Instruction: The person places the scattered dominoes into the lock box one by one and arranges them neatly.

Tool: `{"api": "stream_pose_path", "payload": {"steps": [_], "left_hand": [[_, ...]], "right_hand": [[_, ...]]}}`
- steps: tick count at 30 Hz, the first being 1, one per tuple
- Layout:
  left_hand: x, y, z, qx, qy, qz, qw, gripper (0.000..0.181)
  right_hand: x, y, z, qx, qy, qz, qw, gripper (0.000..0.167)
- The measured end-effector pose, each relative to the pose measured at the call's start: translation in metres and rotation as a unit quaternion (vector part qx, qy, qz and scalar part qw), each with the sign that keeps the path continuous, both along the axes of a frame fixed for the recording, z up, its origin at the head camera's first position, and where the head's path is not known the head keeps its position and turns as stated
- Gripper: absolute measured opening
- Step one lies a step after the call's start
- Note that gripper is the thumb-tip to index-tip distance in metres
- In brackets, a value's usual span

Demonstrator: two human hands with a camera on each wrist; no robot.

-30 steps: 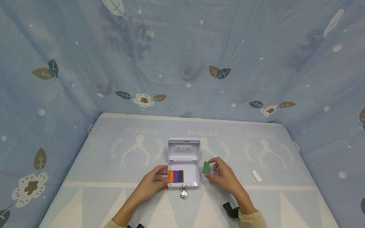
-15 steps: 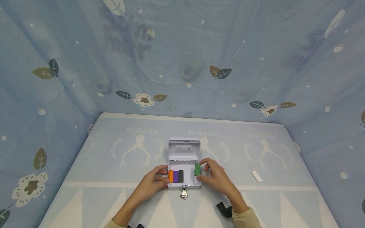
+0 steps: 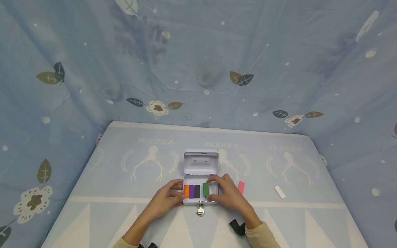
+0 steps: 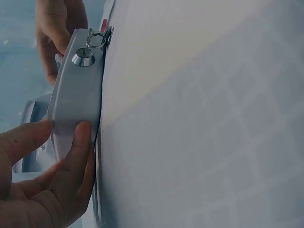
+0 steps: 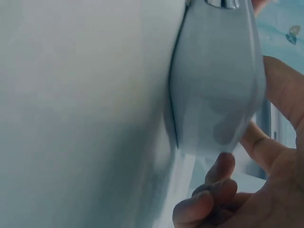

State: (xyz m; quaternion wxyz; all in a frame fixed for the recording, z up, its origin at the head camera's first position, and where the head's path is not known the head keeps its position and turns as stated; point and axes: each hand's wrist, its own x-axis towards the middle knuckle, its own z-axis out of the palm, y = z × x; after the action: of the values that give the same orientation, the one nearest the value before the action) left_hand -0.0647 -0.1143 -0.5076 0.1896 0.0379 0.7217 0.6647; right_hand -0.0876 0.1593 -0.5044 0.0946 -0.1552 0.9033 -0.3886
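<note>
Blue cloth (image 3: 198,51) hangs beyond the pale table (image 3: 103,181). From here I see the green block (image 3: 205,189) within the open box (image 3: 196,179), right of the black block (image 3: 197,191). My right hand (image 3: 229,192) pinches its near and far ends, probably to free its long sides. My left hand (image 3: 164,198) grips the box's left wall, seemingly steadying it. The left wrist view details the lock (image 4: 83,57); neither wrist view shows the green block.

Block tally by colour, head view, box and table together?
Orange block: 1
Purple block: 1
Black block: 1
Green block, pinched in the right hand: 1
Pink block: 1
White block: 1
Total: 6 blocks visible
</note>
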Motion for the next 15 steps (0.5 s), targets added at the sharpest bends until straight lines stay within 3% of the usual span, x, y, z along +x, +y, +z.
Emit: {"api": "stream_pose_path", "payload": {"steps": [7,15], "left_hand": [[0.000,0.000,0.001,-0.003,0.000,-0.001,1.0000,0.058],[0.001,0.001,0.003,-0.001,0.000,0.000,1.0000,0.059]], "right_hand": [[-0.002,-0.009,-0.004,0.036,0.023,0.005,0.9991,0.047],[-0.004,-0.012,-0.005,0.058,0.005,-0.004,0.9983,0.047]]}}
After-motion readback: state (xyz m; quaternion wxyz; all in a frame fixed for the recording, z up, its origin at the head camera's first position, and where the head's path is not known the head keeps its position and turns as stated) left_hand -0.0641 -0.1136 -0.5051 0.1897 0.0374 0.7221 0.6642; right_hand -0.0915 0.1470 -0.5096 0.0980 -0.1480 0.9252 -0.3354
